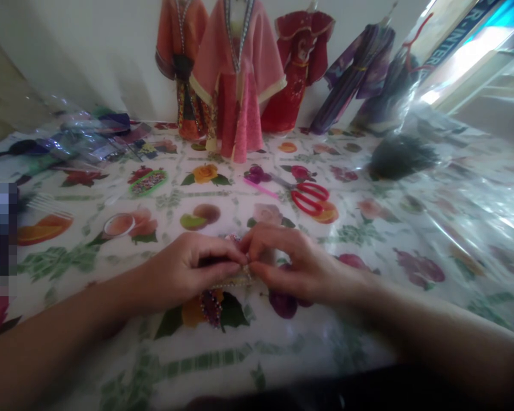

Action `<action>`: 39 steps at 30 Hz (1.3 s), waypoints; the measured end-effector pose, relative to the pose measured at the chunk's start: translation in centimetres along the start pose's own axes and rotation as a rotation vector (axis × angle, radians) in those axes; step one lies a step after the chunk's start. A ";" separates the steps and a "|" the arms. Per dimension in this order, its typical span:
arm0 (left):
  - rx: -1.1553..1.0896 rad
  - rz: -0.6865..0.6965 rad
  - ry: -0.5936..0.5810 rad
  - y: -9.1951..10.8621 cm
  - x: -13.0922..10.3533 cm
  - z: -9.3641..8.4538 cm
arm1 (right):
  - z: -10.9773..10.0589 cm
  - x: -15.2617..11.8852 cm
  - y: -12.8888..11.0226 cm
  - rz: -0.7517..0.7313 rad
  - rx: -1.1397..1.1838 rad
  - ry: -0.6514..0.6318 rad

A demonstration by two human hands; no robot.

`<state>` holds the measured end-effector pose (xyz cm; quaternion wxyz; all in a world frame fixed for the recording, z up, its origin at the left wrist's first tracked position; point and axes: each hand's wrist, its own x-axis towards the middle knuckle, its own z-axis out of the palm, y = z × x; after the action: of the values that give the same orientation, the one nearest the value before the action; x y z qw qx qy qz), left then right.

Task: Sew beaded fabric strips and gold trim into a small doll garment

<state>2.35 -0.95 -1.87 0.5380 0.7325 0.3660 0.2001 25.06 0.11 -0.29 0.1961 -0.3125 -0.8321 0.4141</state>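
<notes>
Over the middle of the table, my left hand (175,274) and my right hand (295,262) meet with thumbs and fingers pinched together. Between the fingertips is a small beaded piece, mostly covered by the fingers. A dark beaded strip (211,308) shows just below my left hand, and a pale beaded edge runs under my fingers. Whether these are parts of one piece I cannot tell. Beyond the hands lie red-handled scissors (310,197) and a thin pink stick (260,187). A green-rimmed dish (148,182) of small multicoloured beads sits farther left.
Small robes on stands, including a pink robe (240,85) and a red dress (289,74), line the wall. Clear plastic bags (81,137) lie at the back left. A dark bristly bundle (400,157) and plastic sheeting are on the right. A fruit-patterned cloth (197,365) covers the table.
</notes>
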 end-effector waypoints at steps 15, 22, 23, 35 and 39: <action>-0.017 -0.004 -0.010 -0.1 -0.1 0.0 | -0.7 -0.1 0.3 -0.079 -0.008 0.032; -0.021 -0.014 -0.006 0.1 0.0 0.0 | -0.5 -0.1 -0.4 -0.024 -0.001 -0.030; -0.017 -0.016 -0.009 0.1 0.0 0.1 | -0.5 -0.1 -0.4 -0.022 0.007 -0.033; 0.004 0.004 -0.058 0.1 0.0 0.1 | -0.2 -0.1 -0.3 -0.006 0.033 -0.055; 0.011 0.014 -0.062 0.1 0.0 0.0 | -0.2 -0.1 -0.2 0.005 0.045 -0.049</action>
<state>2.43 -0.98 -1.79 0.5437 0.7437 0.3452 0.1791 25.16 0.09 -0.01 0.1814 -0.2999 -0.8262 0.4410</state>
